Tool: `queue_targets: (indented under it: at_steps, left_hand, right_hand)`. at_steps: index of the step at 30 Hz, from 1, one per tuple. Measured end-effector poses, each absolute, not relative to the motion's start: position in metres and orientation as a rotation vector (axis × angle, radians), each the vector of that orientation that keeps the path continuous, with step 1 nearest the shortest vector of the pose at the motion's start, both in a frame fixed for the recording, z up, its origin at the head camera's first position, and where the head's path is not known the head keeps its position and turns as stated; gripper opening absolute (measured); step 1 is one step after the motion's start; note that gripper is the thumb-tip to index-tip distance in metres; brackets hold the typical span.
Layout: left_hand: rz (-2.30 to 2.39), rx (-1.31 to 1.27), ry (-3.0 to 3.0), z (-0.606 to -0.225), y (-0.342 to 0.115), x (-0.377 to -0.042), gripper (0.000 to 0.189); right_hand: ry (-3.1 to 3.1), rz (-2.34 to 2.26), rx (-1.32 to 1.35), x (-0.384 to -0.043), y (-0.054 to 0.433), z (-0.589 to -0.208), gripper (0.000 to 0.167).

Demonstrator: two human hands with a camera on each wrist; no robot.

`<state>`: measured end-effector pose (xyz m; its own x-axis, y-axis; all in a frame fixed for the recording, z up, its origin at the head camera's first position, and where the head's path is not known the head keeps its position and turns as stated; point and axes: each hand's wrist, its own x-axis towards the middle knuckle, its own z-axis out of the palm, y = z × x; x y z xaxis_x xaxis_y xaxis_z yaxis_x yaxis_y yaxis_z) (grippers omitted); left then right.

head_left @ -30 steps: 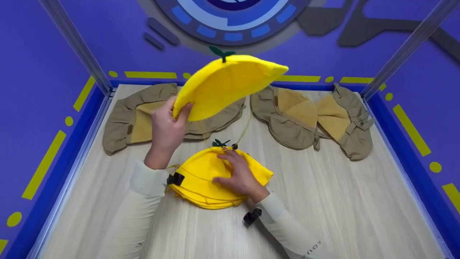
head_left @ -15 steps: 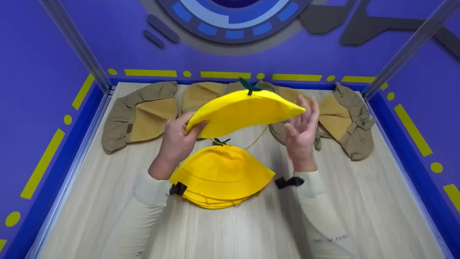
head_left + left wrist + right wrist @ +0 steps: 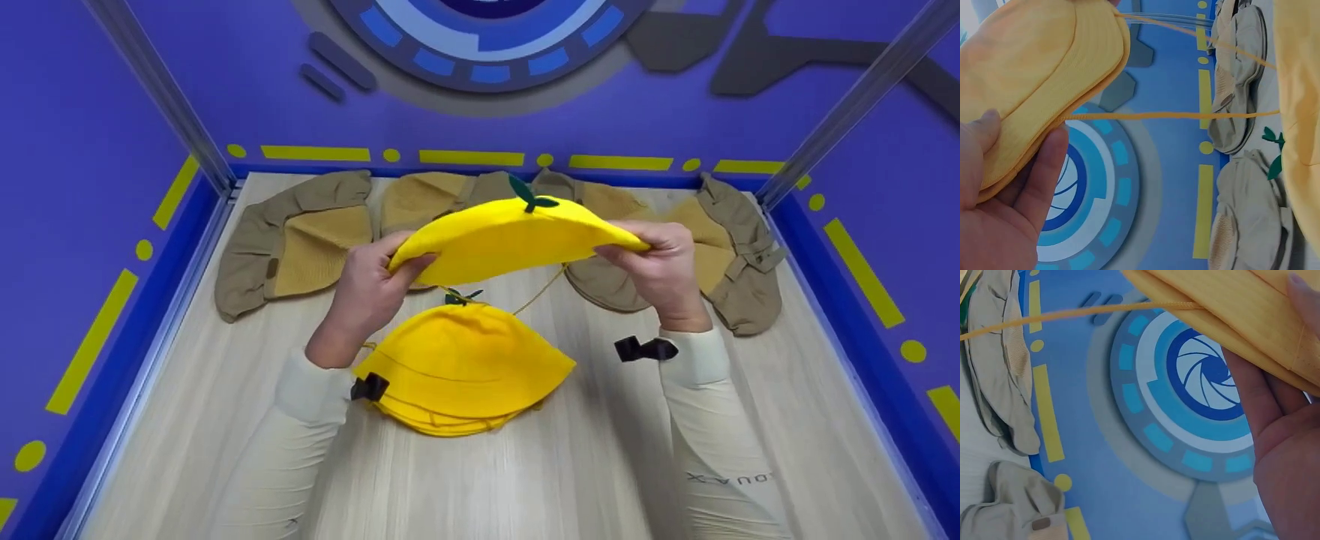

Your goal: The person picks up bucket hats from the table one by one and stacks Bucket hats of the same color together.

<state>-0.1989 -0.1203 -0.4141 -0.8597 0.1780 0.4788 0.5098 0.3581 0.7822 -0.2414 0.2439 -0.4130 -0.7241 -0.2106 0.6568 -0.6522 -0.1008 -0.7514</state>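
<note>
A yellow bucket hat [image 3: 502, 240] with a green leaf tuft [image 3: 531, 196] on top is held up, folded flat, in the head view. My left hand [image 3: 375, 289] pinches its left brim end, thumb on the near side. At the opposite brim end my right hand [image 3: 660, 266] grips it the same way. A thin yellow cord [image 3: 1157, 116] hangs down from the hat toward the pile beneath. That pile of yellow hats [image 3: 465, 360] lies flattened on the table under the raised hat. In the right wrist view, fingers curl behind the hat's brim [image 3: 1241, 332].
Brown and tan hats with ruffled brims lie along the back of the table, one at the left [image 3: 300, 247] and another at the right [image 3: 739, 262]. A blue patterned wall [image 3: 480, 127] closes off the back, with side walls left and right.
The right hand has left the pile, moved up and right, and taken hold of the raised hat's right end. The left hand has lowered the hat and brought it slightly rightward.
</note>
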Motion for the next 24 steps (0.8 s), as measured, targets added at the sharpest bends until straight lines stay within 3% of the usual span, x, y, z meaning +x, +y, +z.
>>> queue_targets:
  at_steps: [12,19,24]
  left_hand:
    - [-1.550,-0.570,-2.099,-0.387,-0.129,-0.185,0.020]
    - [-1.577,-0.397,-2.152,-0.402,-0.142,-0.175,0.021]
    - [-1.591,-0.283,-2.280,-0.424,-0.153,-0.172,0.023]
  right_hand:
    - [-1.668,1.785,0.992,-0.215,0.224,-0.375,0.021]
    - [-1.810,1.737,0.924,-0.210,0.213,-0.399,0.017]
    - [-2.019,1.662,0.836,-0.205,0.205,-0.433,0.024]
